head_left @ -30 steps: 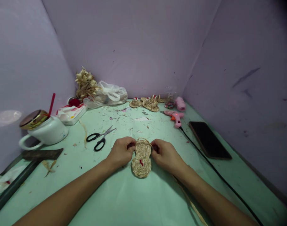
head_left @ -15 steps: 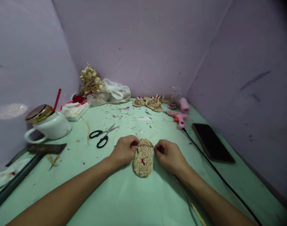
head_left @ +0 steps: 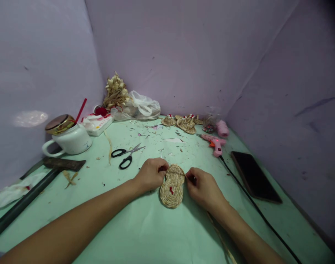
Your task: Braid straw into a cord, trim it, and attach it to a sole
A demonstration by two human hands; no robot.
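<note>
A coiled straw piece (head_left: pixel 171 196), shaped like a figure eight with a small red mark in its lower lobe, lies on the green tabletop. At its upper left edge, my left hand (head_left: pixel 153 173) is closed in a pinch. My right hand (head_left: pixel 202 183) is closed at the upper right edge, pinching a straw cord (head_left: pixel 185 174) that reaches across the upper lobe. A straw strand (head_left: pixel 221 238) trails from beneath my right forearm toward the front edge. My fingertips are partly hidden behind my knuckles.
Black-handled scissors (head_left: pixel 126 157) lie open to the left. A hammer (head_left: pixel 64 165) and white mug (head_left: pixel 71 141) stand farther left. On the right are a pink glue gun (head_left: pixel 215 143) with its black cord (head_left: pixel 250 194), and a phone (head_left: pixel 255 176). Straw pieces (head_left: pixel 186 124) sit at the back.
The view has turned slightly left, so everything appears farther right. Both hands keep their pinch at the straw piece, with little movement against it.
</note>
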